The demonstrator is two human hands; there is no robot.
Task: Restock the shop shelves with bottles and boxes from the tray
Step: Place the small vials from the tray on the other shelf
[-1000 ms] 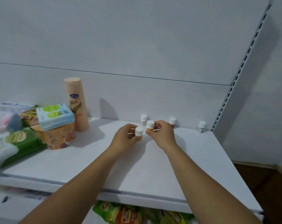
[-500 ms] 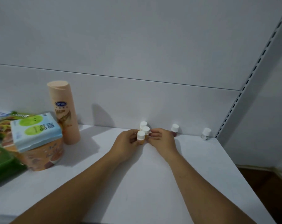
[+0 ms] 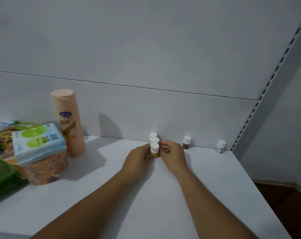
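Three small white-capped bottles stand in a tight row running away from me at the back of the white shelf (image 3: 98, 200). The front small orange bottle (image 3: 154, 150) is pinched from the left by my left hand (image 3: 137, 160). My right hand (image 3: 172, 155) has its fingers curled against the right side of the middle small bottle (image 3: 154, 140). The rear small bottle (image 3: 153, 135) stands against the back panel, untouched. The bottles' lower parts are mostly hidden by my fingers.
Along the back wall to the right stand a dark red bottle (image 3: 186, 144) and a clear bottle (image 3: 220, 146). A tall peach bottle (image 3: 68, 123), a wipes pack (image 3: 39, 144) on an orange tub (image 3: 47, 169) and a green pack (image 3: 1, 180) sit left. The slotted upright (image 3: 267, 83) bounds the right.
Both hands carried their small bottles back toward the wall and set them in line behind each other with the rear bottle. The view moved closer to the shelf.
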